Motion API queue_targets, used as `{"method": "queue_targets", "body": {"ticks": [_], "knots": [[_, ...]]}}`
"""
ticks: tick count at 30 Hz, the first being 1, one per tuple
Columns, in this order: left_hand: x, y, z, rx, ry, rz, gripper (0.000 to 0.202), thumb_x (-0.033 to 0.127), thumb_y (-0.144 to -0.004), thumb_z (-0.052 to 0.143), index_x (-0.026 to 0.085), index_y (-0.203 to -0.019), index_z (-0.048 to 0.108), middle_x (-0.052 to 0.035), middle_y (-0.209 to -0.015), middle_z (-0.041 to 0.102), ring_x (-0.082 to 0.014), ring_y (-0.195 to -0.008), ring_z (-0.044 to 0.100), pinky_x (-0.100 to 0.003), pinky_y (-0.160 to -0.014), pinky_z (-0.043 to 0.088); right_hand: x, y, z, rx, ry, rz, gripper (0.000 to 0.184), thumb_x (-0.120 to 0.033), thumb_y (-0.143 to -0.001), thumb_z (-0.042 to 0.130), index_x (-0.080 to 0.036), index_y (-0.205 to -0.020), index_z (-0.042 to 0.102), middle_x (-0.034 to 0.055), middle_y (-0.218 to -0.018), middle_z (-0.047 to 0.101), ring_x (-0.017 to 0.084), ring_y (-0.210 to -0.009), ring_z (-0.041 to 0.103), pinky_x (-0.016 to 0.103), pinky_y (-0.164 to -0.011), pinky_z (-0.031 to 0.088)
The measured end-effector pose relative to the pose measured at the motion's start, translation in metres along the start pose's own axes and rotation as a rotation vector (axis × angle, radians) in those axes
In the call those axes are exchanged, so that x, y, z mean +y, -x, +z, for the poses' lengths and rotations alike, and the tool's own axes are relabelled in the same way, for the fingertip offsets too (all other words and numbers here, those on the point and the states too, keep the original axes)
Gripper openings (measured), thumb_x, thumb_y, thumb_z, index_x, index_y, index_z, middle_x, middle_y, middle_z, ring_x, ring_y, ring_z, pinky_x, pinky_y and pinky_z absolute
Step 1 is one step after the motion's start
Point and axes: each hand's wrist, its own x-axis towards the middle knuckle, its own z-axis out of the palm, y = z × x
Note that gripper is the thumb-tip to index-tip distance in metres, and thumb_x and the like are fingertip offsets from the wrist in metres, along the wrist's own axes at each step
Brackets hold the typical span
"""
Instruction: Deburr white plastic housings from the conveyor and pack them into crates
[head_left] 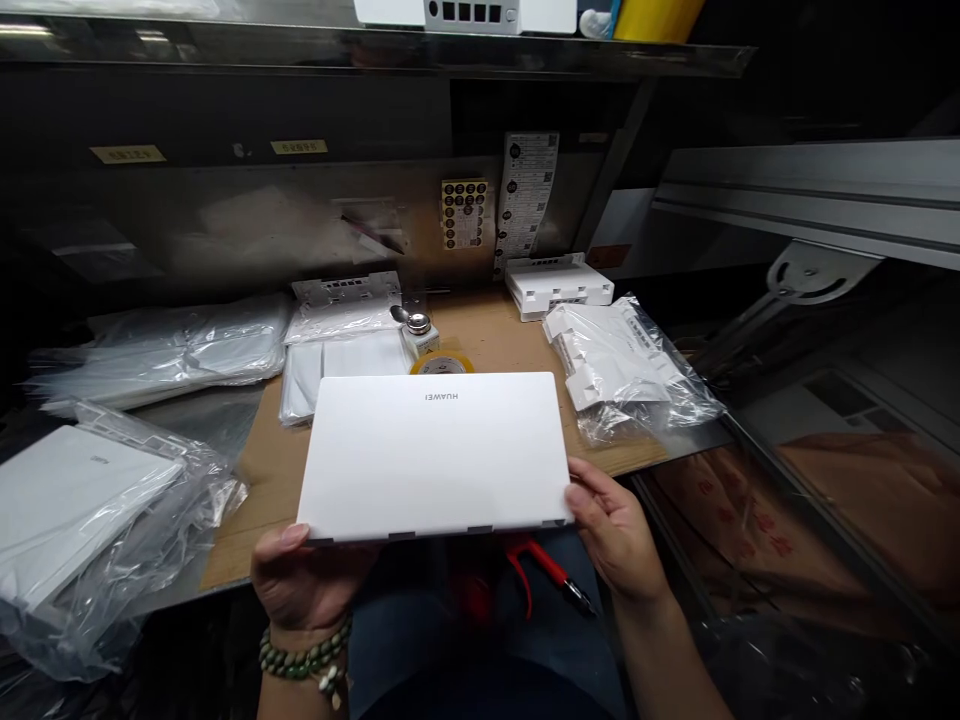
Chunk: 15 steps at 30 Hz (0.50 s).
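A white rectangular plastic cover (439, 455) marked HUAWEI, its lettering upside down to me, is held up in front of me over the table's near edge. My left hand (311, 575) grips its near left corner, thumb on top and fingers underneath. At the right edge, my right hand (619, 530) pinches the cover between thumb and fingers. Dark notches show along its near side. Just behind it lie a roll of yellow tape (442, 363) and a small bottle with a metal cap (420, 335), both partly hidden.
Bagged white covers (86, 480) lie at left, beside stacked clear plastic bags (187, 345). More white parts (349, 305) sit behind, with others (559, 285) and a bagged one (630, 355) at right. A red air gun (544, 562) is below the cover. A metal shelf (300, 50) runs overhead.
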Motion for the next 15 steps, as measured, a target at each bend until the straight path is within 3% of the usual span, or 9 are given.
{"method": "queue_targets", "body": {"ticks": [3, 6, 8, 12, 15], "knots": [[0.007, -0.01, -0.011, 0.088, -0.207, 0.032, 0.061, 0.03, -0.06, 0.073, 0.028, -0.122, 0.072, -0.0033, -0.095, 0.081, -0.0268, -0.076, 0.075, -0.035, -0.061, 0.065, -0.007, -0.002, 0.004, -0.062, 0.016, 0.002, 0.029, -0.034, -0.092, 0.077, -0.032, -0.121, 0.075, 0.0034, -0.104, 0.083, 0.018, -0.091, 0.079, 0.027, -0.086, 0.062], [0.015, -0.025, -0.008, -0.022, -0.41, 0.094, 0.049, 0.043, -0.07, 0.083, 0.02, -0.113, 0.075, -0.0088, -0.11, 0.078, -0.0291, -0.094, 0.073, -0.033, -0.071, 0.066, -0.006, -0.004, 0.003, -0.114, 0.119, -0.028, 0.028, -0.032, -0.095, 0.073, -0.031, -0.123, 0.074, 0.0035, -0.11, 0.081, 0.019, -0.099, 0.078, 0.03, -0.092, 0.061], [0.017, -0.032, 0.001, -0.079, -0.471, 0.187, 0.049, 0.053, -0.077, 0.084, 0.019, -0.112, 0.076, -0.0076, -0.113, 0.077, -0.0243, -0.096, 0.071, -0.027, -0.075, 0.064, -0.001, -0.005, -0.002, -0.14, 0.22, -0.063, 0.028, -0.031, -0.097, 0.07, -0.031, -0.125, 0.073, 0.0034, -0.118, 0.079, 0.02, -0.105, 0.076, 0.033, -0.097, 0.06], [0.011, -0.028, 0.019, -0.017, -0.472, 0.398, 0.035, 0.048, -0.073, 0.091, 0.022, -0.091, 0.076, 0.003, -0.088, 0.075, -0.011, -0.079, 0.068, -0.014, -0.076, 0.058, 0.011, -0.012, -0.013, -0.048, 0.473, -0.21, 0.026, -0.031, -0.098, 0.068, -0.033, -0.123, 0.074, 0.0017, -0.126, 0.076, 0.023, -0.117, 0.072, 0.038, -0.108, 0.054], [0.003, -0.019, 0.024, -0.132, -0.562, 0.547, 0.029, 0.048, -0.079, 0.087, 0.024, -0.089, 0.076, 0.0031, -0.084, 0.075, -0.0124, -0.081, 0.071, -0.019, -0.085, 0.059, 0.014, -0.018, -0.018, 0.034, 0.514, -0.249, 0.035, -0.031, -0.095, 0.072, -0.035, -0.13, 0.069, 0.0019, -0.133, 0.073, 0.025, -0.129, 0.066, 0.042, -0.115, 0.049]]}}
